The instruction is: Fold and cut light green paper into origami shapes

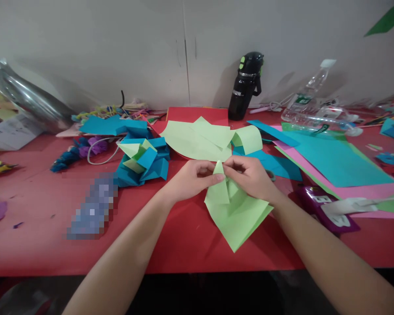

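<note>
A light green sheet of folded paper [234,214] is held up between both hands above the red table, its lower corner pointing toward me. My left hand [197,177] pinches the narrow upper tip from the left, thumb on the front. From the right, my right hand [249,175] grips the same paper close to that tip; part of its fingers is hidden behind the paper. Just beyond the hands lie flat light green sheets [197,138], with a curled green strip [251,139] at their right. A folded blue and green paper piece [142,162] sits left of my left hand.
A black bottle [244,89] stands by the wall. To the right are stacked blue and pink sheets [351,162], clear plastic bottles [310,94] and a purple device [325,208] with a white plug. A blurred object [93,208] lies left, before a metal flask [33,96].
</note>
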`<state>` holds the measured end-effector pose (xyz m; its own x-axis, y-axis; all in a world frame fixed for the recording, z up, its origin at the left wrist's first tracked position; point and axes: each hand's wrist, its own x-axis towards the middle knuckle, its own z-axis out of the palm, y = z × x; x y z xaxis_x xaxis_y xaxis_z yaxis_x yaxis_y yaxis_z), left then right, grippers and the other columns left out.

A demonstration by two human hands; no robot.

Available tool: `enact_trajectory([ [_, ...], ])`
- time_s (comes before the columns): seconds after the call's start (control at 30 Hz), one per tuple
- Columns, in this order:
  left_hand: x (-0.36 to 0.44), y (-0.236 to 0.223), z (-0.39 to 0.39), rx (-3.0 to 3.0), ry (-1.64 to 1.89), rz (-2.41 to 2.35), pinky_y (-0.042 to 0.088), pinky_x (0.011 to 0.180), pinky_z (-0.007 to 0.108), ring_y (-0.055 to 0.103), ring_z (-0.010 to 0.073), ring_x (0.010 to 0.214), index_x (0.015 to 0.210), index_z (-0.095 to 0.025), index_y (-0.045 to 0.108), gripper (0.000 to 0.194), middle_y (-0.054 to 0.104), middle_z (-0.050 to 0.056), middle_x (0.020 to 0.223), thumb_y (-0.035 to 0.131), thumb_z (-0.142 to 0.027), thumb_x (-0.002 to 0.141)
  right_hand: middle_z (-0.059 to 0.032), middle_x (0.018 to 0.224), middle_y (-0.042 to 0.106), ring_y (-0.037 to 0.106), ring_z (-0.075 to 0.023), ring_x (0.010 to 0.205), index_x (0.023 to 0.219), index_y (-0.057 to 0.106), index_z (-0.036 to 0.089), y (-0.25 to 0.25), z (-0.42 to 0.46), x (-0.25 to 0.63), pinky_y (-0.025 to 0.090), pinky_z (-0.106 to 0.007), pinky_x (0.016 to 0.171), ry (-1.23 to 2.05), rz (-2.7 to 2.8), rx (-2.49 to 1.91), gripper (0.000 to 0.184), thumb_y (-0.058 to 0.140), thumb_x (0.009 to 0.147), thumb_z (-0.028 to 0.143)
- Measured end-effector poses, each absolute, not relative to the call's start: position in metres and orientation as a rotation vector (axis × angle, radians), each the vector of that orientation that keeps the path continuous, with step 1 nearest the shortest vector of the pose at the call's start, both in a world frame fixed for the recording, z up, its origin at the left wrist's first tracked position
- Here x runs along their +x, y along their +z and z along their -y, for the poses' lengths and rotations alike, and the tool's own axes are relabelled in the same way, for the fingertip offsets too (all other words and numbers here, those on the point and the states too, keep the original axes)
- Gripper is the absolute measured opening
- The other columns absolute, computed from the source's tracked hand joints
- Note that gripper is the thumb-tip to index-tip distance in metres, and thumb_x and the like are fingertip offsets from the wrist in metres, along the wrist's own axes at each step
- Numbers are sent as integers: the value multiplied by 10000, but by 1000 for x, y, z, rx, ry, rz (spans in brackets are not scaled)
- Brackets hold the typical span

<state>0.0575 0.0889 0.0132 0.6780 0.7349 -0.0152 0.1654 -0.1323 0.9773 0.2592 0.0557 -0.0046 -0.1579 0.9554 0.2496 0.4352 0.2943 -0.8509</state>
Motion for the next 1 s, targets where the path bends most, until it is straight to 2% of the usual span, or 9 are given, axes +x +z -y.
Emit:
enact_trajectory([
  [0.17, 56, 19, -88, 1721, 548, -735, 553, 766, 357, 676, 265, 917, 895, -192, 738, 218, 731, 60, 875, 684, -397, 845, 1, 681, 598, 490, -147, 633, 709, 627, 205, -7, -56, 257, 368, -289, 571, 811, 1696, -1297, 317, 658, 897, 458],
  [0.33, 58, 23, -85, 1726, 569, -764, 529, 706, 320, 660, 239, 855, 875, -192, 711, 258, 697, 49, 825, 645, -441, 865, -17, 750, 658, 558, -171, 700, 773, 660, 209, -6, -55, 254, 418, -293, 611, 859, 1654, -1259, 264, 675, 885, 448],
  [0.57, 57, 22, -88, 1751, 679, -956, 412, 582, 247, 558, 144, 686, 727, -185, 611, 239, 591, -1, 728, 657, -385, 849, -17, 696, 634, 520, -157, 640, 739, 664, 208, -9, -60, 255, 397, -295, 566, 809, 1659, -1290, 330, 709, 845, 517],
  [0.67, 55, 19, -92, 1733, 727, -1076, 374, 538, 251, 534, 142, 632, 786, -193, 643, 155, 568, -7, 694, 609, -331, 848, -44, 888, 710, 617, -198, 761, 986, 733, 250, -7, -58, 258, 496, -327, 652, 942, 1689, -1218, 253, 739, 836, 454],
  [0.7, 55, 18, -94, 1710, 757, -1113, 370, 532, 253, 535, 144, 624, 848, -198, 666, 137, 569, -7, 692, 592, -314, 845, -53, 1014, 720, 649, -223, 861, 1119, 717, 281, -6, -57, 260, 533, -349, 720, 1016, 1706, -1185, 336, 764, 818, 421],
  [0.77, 53, 16, -98, 1654, 827, -1182, 359, 516, 254, 519, 143, 594, 963, -206, 681, 187, 545, -15, 665, 572, -288, 835, -57, 1285, 662, 637, -277, 1106, 1354, 604, 352, -4, -54, 266, 559, -412, 880, 1156, 1742, -1137, 637, 825, 756, 348],
  [0.83, 51, 14, -102, 1616, 892, -1236, 331, 493, 253, 485, 136, 552, 1007, -208, 674, 222, 497, -28, 627, 567, -275, 823, -57, 1424, 581, 585, -312, 1239, 1468, 488, 390, -4, -52, 272, 556, -459, 947, 1271, 1774, -1125, 842, 852, 714, 296],
  [0.9, 48, 12, -105, 1623, 918, -1273, 303, 478, 255, 457, 133, 526, 1005, -210, 669, 226, 458, -33, 606, 552, -264, 820, -73, 1381, 611, 635, -305, 1170, 1508, 431, 395, -6, -52, 277, 587, -460, 896, 1380, 1809, -1145, 886, 834, 728, 275],
  [1.0, 41, 9, -110, 1668, 916, -1317, 283, 472, 260, 443, 137, 522, 992, -211, 664, 225, 432, -30, 608, 528, -244, 816, -66, 1166, 702, 703, -257, 1002, 1510, 432, 372, -10, -55, 282, 606, -416, 821, 1452, 1834, -1214, 780, 749, 807, 254],
])
